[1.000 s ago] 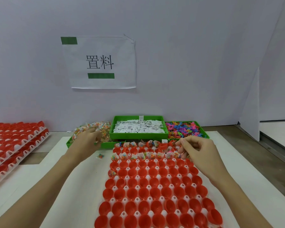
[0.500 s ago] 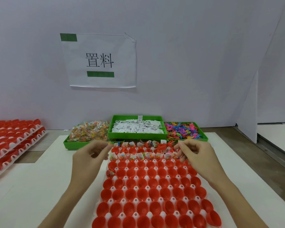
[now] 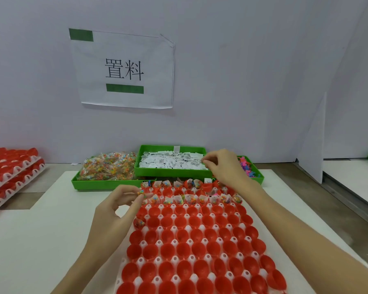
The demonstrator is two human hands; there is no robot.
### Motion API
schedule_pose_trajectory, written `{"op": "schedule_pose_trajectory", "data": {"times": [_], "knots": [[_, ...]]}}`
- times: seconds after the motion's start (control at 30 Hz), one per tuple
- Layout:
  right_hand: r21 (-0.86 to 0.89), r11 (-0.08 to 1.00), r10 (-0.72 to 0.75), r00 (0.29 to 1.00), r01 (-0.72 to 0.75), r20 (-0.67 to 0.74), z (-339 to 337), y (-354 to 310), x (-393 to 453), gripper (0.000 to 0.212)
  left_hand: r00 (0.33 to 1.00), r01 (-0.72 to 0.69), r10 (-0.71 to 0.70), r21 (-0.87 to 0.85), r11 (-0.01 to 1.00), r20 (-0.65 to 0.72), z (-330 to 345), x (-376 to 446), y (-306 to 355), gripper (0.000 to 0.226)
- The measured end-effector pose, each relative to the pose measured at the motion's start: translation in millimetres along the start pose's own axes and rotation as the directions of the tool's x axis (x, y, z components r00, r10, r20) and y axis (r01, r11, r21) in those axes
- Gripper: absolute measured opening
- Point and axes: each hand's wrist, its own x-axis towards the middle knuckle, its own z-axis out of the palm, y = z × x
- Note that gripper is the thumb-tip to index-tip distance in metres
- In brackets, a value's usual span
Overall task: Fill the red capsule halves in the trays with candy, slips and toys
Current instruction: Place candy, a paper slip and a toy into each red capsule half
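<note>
Fingers of our left hand [image 3: 115, 211] curl in, thumb and forefinger making a tight grip on a small clear packet of multicoloured candy [image 3: 141, 192]. Right under and beyond that grip lies the near-left corner of the filled rows in the white moulded tray of red plastic capsule halves [image 3: 191, 240]. Two far rows of halves already carry candy and folded slips; the rows nearer to us than the grip are bare red cups, save one at the left edge that holds a packet, just below the hand.

Our right hand [image 3: 223, 166] reaches further out, its fingertips closed in a pinch at the right edge of the green plastic bin of white printed paper slips [image 3: 172, 166]; we cannot tell whether a slip is actually caught in that grip. To the right of this hand, partly hidden behind it, sits the green bin of bright plastic toys [image 3: 251, 168]. Left of the slip bin, beyond the left grip, is the green bin heaped with candy packets [image 3: 106, 168].

All rest on the white table [image 3: 30, 240]. Stacked trays of red capsule halves [image 3: 11, 166] stand well to the left, and a white paper sign with black characters [image 3: 123, 70] hangs on the wall.
</note>
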Motion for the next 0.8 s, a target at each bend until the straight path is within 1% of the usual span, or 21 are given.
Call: {"op": "schedule_pose_trajectory", "data": {"times": [0.2,0.3,0.4,0.5,0.6,0.67,0.73,0.8], "knots": [[-0.211,0.977,0.030,0.978,0.015,0.207,26,5,57,0.028,0.999,-0.045,0.045,0.004,0.999,-0.023,-5,2,0,0.010],[-0.276,0.958,0.017,0.945,0.078,0.328,29,-2,66,0.030,0.999,-0.052,0.052,0.006,0.999,0.000,-5,2,-2,0.009],[-0.323,0.938,0.013,0.923,0.122,0.386,28,-9,73,0.028,0.998,-0.066,0.065,0.041,0.997,0.015,-4,1,-4,0.013],[-0.317,0.941,0.017,0.923,0.115,0.384,28,-13,76,0.020,0.997,-0.073,0.072,0.047,0.996,0.021,-4,0,-3,0.019],[-0.300,0.949,0.028,0.926,0.093,0.377,29,-12,75,0.011,0.997,-0.072,0.071,0.052,0.996,0.028,-3,0,-3,0.014],[-0.308,0.947,0.028,0.931,0.092,0.363,32,-13,72,0.015,0.997,-0.073,0.071,0.057,0.996,0.032,-3,0,-3,0.013],[-0.299,0.951,0.019,0.950,0.078,0.311,32,-13,70,0.020,0.997,-0.072,0.070,0.071,0.995,0.037,-3,0,-2,0.014],[-0.265,0.962,0.004,0.970,0.062,0.243,31,-13,69,0.015,0.997,-0.070,0.067,0.072,0.995,0.038,-3,0,-1,0.014]]}}
